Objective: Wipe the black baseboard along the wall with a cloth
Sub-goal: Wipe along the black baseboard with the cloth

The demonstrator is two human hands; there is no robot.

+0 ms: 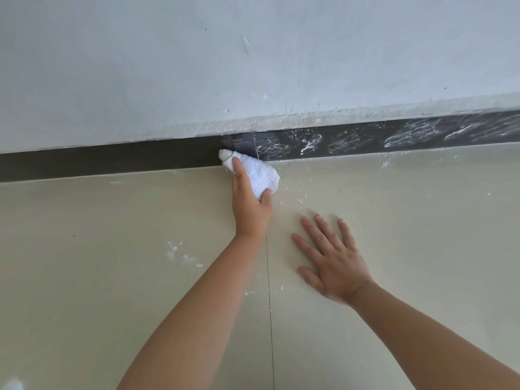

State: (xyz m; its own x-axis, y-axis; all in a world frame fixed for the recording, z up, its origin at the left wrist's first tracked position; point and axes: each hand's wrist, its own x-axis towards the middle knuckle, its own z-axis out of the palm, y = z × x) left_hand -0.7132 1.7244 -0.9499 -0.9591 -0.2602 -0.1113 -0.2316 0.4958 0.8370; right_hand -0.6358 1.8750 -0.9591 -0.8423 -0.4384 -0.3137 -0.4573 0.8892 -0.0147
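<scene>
Left hand (250, 204): fingers curled round a bunched white cloth (257, 173), forefinger lying along its top, pressing its far end against the black baseboard (112, 159).
Right hand (334, 263): flat on the floor (112, 263), fingers spread, holding nothing, near and right of the cloth.
Baseboard: left of the cloth clean and dark; right stretch streaked with white dust.
Wall (197, 66): pale grey.

The cream tiled floor (112, 277) met the black baseboard (112, 160) along its far edge, one thin grout line (270, 305) crossing it. White dust specks (183, 257) lay scattered on it. The right hand (332, 266) rested flat on it.
</scene>
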